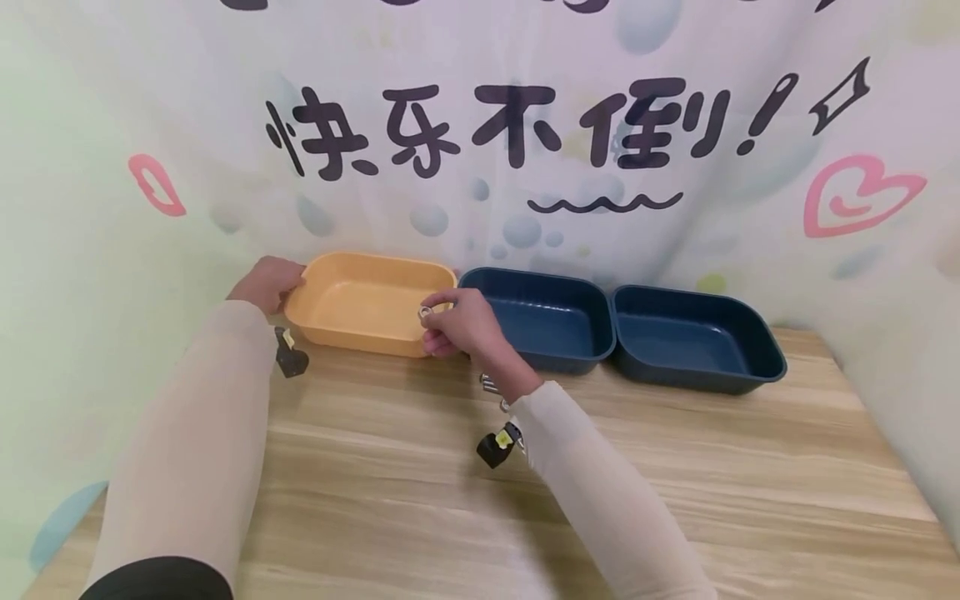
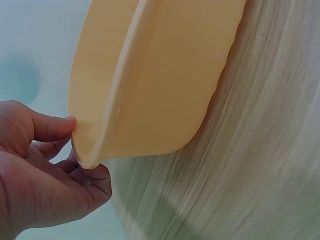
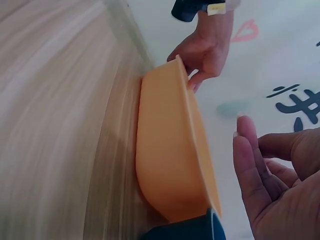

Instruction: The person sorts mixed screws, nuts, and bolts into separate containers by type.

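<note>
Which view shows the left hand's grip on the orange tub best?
The left wrist view: the left hand pinches the orange tub rim between thumb and fingers. Head view shows the hand small at the tub's corner; right wrist view shows it far off.

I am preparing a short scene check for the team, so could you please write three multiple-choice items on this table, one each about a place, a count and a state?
1. Where does the orange tub stand in the row?
A. Left end
B. Middle
C. Right end

2. How many dark blue tubs are on the table?
A. One
B. Two
C. Three

3. What is the left hand doing?
A. Lying flat on the table
B. Gripping the orange tub's rim
C. Holding a blue tub

Answers:
1 A: both blue tubs lie to its right.
2 B: two sit side by side.
3 B: the left wrist view shows thumb and fingers pinching the rim.
</note>
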{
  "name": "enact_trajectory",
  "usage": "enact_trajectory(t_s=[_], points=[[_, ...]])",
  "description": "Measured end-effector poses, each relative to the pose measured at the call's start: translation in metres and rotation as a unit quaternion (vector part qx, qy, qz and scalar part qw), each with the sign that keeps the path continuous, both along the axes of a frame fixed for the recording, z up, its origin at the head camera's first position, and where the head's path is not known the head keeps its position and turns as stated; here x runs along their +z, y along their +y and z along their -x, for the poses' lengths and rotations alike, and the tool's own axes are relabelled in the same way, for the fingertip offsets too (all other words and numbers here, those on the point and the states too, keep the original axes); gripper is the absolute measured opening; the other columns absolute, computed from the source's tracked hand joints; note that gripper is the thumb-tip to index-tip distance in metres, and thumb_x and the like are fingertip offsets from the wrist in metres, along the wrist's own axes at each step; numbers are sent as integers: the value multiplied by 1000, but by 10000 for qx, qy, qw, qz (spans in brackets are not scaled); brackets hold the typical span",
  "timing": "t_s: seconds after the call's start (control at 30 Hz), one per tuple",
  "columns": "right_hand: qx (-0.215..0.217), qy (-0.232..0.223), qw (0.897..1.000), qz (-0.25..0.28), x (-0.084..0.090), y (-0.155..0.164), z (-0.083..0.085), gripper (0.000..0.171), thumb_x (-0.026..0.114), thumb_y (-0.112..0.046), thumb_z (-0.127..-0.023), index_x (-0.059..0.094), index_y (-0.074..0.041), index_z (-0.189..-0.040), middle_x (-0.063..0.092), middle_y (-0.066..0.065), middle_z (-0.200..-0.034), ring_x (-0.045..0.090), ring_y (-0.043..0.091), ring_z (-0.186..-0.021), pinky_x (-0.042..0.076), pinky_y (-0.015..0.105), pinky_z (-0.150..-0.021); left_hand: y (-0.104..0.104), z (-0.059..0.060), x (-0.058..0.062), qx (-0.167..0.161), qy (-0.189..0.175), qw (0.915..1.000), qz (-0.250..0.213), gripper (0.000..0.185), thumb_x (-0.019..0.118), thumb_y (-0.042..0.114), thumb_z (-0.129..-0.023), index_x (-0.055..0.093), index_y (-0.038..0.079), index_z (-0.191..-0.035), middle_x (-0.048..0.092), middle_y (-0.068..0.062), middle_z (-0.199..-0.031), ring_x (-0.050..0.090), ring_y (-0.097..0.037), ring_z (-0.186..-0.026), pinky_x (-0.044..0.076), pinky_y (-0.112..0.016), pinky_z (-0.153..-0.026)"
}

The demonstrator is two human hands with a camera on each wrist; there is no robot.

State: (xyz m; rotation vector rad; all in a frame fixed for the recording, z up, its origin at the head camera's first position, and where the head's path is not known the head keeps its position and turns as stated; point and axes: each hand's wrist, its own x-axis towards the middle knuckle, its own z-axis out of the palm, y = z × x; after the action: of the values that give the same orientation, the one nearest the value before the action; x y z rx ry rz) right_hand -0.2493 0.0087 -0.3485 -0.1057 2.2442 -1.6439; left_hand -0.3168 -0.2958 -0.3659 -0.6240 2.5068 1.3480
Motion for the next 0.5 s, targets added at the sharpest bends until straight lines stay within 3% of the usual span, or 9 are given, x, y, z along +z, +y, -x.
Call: enact_trajectory(t_s=[0.2, 0.5], points=[[-136, -66, 9996, 219, -1, -12, 10, 16, 66, -8, -91, 66, -6, -107, 68, 15, -67, 70, 27, -58, 58, 49, -70, -1, -7, 6, -291, -71, 9994, 156, 35, 42, 12, -96, 50, -5, -126, 51, -4, -77, 50, -14, -65, 43, -23, -58], [-286, -45, 9991, 318, -7, -22, 21, 14, 62, -7, -93, 62, -7, -107, 69, 15, -67, 66, 20, -49, 55, 31, -47, -1, -5, 3, -259, -185, 9989, 355, 41, 42, 18, -98, 50, -2, -132, 52, -8, -88, 51, -18, -73, 44, -25, -62]])
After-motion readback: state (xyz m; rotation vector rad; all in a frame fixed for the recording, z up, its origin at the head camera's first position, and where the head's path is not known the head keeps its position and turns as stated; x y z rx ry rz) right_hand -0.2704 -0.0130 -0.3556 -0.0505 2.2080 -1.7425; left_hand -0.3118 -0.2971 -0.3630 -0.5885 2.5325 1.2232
